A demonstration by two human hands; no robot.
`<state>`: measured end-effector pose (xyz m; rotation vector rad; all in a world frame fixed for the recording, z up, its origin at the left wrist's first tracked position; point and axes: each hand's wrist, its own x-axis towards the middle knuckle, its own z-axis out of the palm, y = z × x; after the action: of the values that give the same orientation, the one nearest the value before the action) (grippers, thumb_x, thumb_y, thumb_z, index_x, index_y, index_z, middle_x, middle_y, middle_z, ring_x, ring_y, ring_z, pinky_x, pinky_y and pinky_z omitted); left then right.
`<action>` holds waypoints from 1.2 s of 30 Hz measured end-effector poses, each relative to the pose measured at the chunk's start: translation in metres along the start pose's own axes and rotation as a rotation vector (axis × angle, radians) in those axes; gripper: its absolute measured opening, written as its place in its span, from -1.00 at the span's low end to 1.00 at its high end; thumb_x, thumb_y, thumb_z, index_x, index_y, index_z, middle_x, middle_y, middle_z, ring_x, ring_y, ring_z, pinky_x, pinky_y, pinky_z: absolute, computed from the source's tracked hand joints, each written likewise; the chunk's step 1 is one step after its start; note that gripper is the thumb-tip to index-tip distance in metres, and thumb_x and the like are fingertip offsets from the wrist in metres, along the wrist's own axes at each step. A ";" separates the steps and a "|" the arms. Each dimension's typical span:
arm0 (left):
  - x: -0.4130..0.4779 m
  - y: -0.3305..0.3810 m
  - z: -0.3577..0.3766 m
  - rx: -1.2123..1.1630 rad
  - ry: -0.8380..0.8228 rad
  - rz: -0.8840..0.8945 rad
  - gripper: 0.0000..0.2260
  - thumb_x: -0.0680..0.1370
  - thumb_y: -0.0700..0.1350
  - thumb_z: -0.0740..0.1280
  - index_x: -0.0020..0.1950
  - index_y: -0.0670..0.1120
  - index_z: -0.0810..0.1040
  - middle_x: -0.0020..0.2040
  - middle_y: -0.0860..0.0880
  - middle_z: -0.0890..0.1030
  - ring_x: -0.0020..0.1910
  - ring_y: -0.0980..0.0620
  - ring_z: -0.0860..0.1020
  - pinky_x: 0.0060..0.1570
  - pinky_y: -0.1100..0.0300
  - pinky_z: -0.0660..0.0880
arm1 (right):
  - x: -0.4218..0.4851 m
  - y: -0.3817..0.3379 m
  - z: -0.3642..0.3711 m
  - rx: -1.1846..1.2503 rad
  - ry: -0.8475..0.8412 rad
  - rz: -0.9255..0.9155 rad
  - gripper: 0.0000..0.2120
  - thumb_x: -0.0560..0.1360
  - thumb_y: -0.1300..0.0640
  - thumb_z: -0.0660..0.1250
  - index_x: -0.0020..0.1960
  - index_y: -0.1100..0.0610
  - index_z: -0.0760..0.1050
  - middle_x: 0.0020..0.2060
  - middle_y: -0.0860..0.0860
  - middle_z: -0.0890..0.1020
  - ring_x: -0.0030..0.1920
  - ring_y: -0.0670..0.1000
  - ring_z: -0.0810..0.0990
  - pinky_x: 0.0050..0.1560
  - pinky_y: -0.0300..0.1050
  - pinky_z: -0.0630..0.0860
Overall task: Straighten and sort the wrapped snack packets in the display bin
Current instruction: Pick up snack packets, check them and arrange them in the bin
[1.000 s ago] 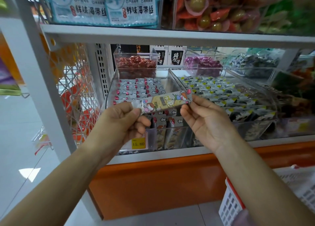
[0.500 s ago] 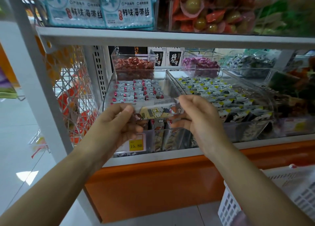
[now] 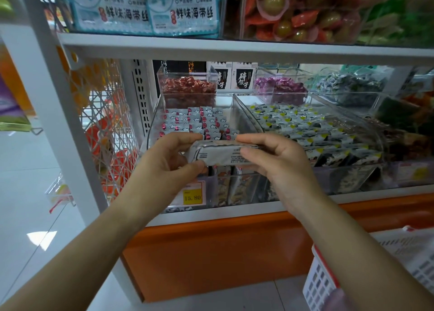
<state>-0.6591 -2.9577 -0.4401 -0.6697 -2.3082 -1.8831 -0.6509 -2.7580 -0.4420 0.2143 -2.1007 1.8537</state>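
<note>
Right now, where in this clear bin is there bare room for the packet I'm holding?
Bare floor shows behind the packet rows, before the red candy tub, and along the bin's right wall. The front, beneath your left hand and right hand, is crowded with upright packets.

Over display bin (image 3: 153,122) front — snack packet (image 3: 220,155), price tag (image 3: 192,196) beneath

White metal shelf (image 3: 234,213) before you carries two clear plastic bins, left bin (image 3: 153,127) beside right bin (image 3: 352,117). Behind: clear tub of red sweets (image 3: 187,75), clear tub of purple sweets (image 3: 279,75).
</note>
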 end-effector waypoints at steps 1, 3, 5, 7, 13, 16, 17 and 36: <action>-0.001 0.000 0.000 0.019 -0.001 0.006 -0.70 0.49 -0.17 0.36 0.15 0.15 0.50 -0.03 -0.21 0.62 -0.06 -0.33 0.56 -0.09 -0.17 0.57 | 0.000 0.000 0.000 0.070 -0.020 0.034 -0.80 0.43 0.26 0.40 -0.06 -0.01 0.65 -0.09 0.00 0.70 -0.01 0.01 0.66 0.00 -0.07 0.59; -0.001 0.001 0.000 0.051 0.000 0.027 -0.70 0.49 -0.15 0.36 0.14 0.16 0.50 -0.03 -0.22 0.61 -0.06 -0.35 0.55 -0.08 -0.22 0.55 | 0.002 0.000 0.000 0.214 -0.061 0.104 -0.80 0.40 0.33 0.39 -0.08 0.08 0.65 -0.14 0.06 0.71 -0.09 0.04 0.69 -0.14 -0.16 0.62; 0.000 0.000 -0.001 0.092 0.006 0.057 -0.70 0.48 -0.14 0.37 0.15 0.16 0.49 -0.04 -0.12 0.62 -0.09 -0.26 0.58 -0.09 -0.15 0.56 | 0.003 -0.001 -0.001 0.291 -0.083 0.142 -0.82 0.33 0.31 0.41 -0.10 0.13 0.65 -0.19 0.06 0.71 -0.14 0.02 0.69 -0.21 -0.21 0.60; 0.000 0.000 -0.001 0.125 0.007 0.073 -0.69 0.48 -0.14 0.38 0.16 0.15 0.49 -0.07 -0.13 0.61 -0.14 -0.22 0.59 -0.12 -0.16 0.55 | 0.004 -0.002 -0.004 0.355 -0.103 0.172 -0.80 0.24 0.24 0.43 -0.14 0.16 0.66 -0.22 0.07 0.71 -0.18 0.01 0.69 -0.25 -0.21 0.61; -0.001 0.000 0.001 0.172 -0.053 0.040 -0.78 0.45 0.00 0.40 0.06 0.16 0.48 -0.08 0.05 0.60 -0.13 0.03 0.60 -0.11 0.01 0.59 | 0.002 -0.002 -0.005 0.274 -0.040 0.156 -0.93 0.31 0.23 0.43 -0.30 0.10 0.67 -0.31 0.03 0.70 -0.23 0.00 0.69 -0.28 -0.13 0.63; 0.000 -0.001 0.001 0.211 -0.037 0.007 -0.82 0.45 0.10 0.38 -0.05 0.07 0.49 -0.13 0.03 0.58 -0.14 0.07 0.58 -0.15 0.15 0.57 | -0.001 -0.001 0.000 0.010 -0.022 0.021 -0.87 0.40 0.21 0.43 -0.27 0.03 0.67 -0.29 -0.03 0.70 -0.18 -0.03 0.67 -0.11 -0.04 0.63; 0.001 0.000 0.001 0.232 -0.013 0.012 -0.85 0.47 0.06 0.38 -0.08 0.01 0.50 -0.15 -0.01 0.58 -0.15 0.04 0.57 -0.16 0.13 0.57 | -0.002 -0.001 0.002 -0.038 -0.030 -0.014 -0.89 0.40 0.20 0.43 -0.25 0.03 0.67 -0.28 -0.04 0.70 -0.18 -0.05 0.67 -0.10 -0.06 0.62; 0.006 0.004 -0.010 0.308 -0.093 0.005 -0.68 0.26 0.22 0.32 -0.06 0.13 0.51 -0.15 0.12 0.60 -0.15 0.26 0.56 -0.19 0.47 0.49 | -0.004 0.002 0.009 0.029 0.002 0.044 -0.83 0.45 0.19 0.39 -0.29 0.02 0.65 -0.32 -0.04 0.67 -0.15 0.04 0.67 -0.16 -0.06 0.63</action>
<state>-0.6649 -2.9653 -0.4326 -0.7330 -2.5722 -1.4744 -0.6488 -2.7669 -0.4461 0.1737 -2.0946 1.9092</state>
